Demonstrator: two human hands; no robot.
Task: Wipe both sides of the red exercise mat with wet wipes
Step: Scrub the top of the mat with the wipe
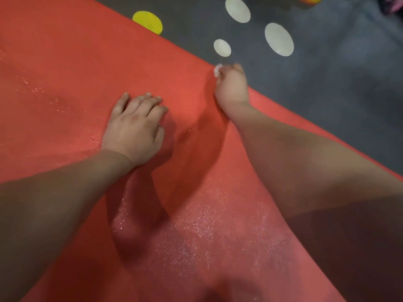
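Hands and mat fill the head view, the only view we have. The red mat (pixel 65 62) lies flat and takes up most of the picture. Its far edge runs slanting from the top middle down to the right. Past that edge is a grey floor (pixel 338 88) with a yellow dot (pixel 148 21) and some white dots (pixel 279 39) on it.

The left hand (pixel 133 127) rests on the mat near the middle. Its fingers are a little bent and lie on the red top. It holds nothing, and it looks like it is keeping the mat from sliding.

The right hand (pixel 232 86) is out at the far edge of the mat. Its fingers are curled round a small white wet wipe (pixel 217 69). The wipe is blurry, so only a bit of it shows.

The mat shines with tiny wet specks near the bottom middle and along the left. So I think a good part of this side is wiped, and the edge is getting its turn. Whether the other side is done, I cannot tell.
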